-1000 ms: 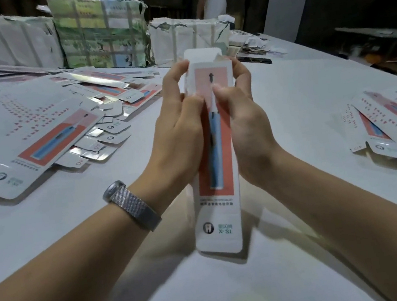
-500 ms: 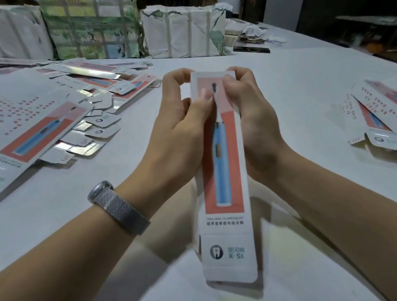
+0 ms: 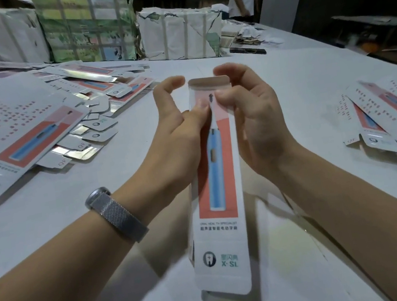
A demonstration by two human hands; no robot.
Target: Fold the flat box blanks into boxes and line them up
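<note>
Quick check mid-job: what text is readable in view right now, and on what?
"X·SL", beside a tooth logo: lower panel of the long white toothbrush box held in both hands.
"ORAL HEAL TH SPECIALIST", small and blurred: same box; the Chinese line beneath is unreadable.
"QF": tabs of flat white box blanks on the left.
Other print is too blurred.

White table (image 3: 286, 92) with flat box blanks (image 3: 37, 137) left, more blanks (image 3: 389, 118) right, wrapped bundles (image 3: 181, 35) behind.
</note>
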